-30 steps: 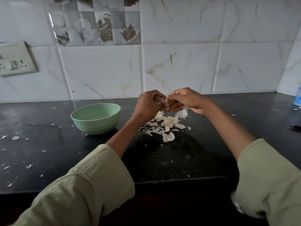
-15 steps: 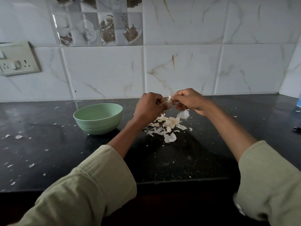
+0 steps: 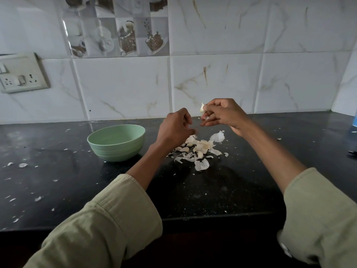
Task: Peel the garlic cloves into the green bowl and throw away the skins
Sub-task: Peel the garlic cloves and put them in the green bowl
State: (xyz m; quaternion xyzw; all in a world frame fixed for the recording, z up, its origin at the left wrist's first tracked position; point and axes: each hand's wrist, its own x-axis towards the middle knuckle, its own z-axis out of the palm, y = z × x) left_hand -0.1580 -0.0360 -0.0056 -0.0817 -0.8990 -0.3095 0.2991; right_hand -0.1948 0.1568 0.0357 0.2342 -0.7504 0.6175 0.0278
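Observation:
My right hand (image 3: 226, 115) pinches a garlic clove (image 3: 202, 109) in its fingertips, raised above the black counter with loose skin hanging off it. My left hand (image 3: 174, 128) hovers a little lower and to the left, apart from the clove. Its fingers are curled, and a small white skin scrap (image 3: 195, 135) shows at their tips. Under both hands lies a pile of garlic cloves and papery skins (image 3: 201, 148). The green bowl (image 3: 116, 150) stands upright left of the pile, close to my left wrist, and I see nothing inside it.
Small skin flakes (image 3: 23, 165) lie scattered over the left of the counter. A switch and socket plate (image 3: 21, 78) is on the tiled wall at left. A blue container (image 3: 354, 120) and a dark object (image 3: 352, 152) sit at the right edge. The counter's front edge (image 3: 193, 217) runs below my forearms.
My hands have parted. The left hand pulled away from the clove, down and to the left toward the pile, while the right hand lifted the clove slightly.

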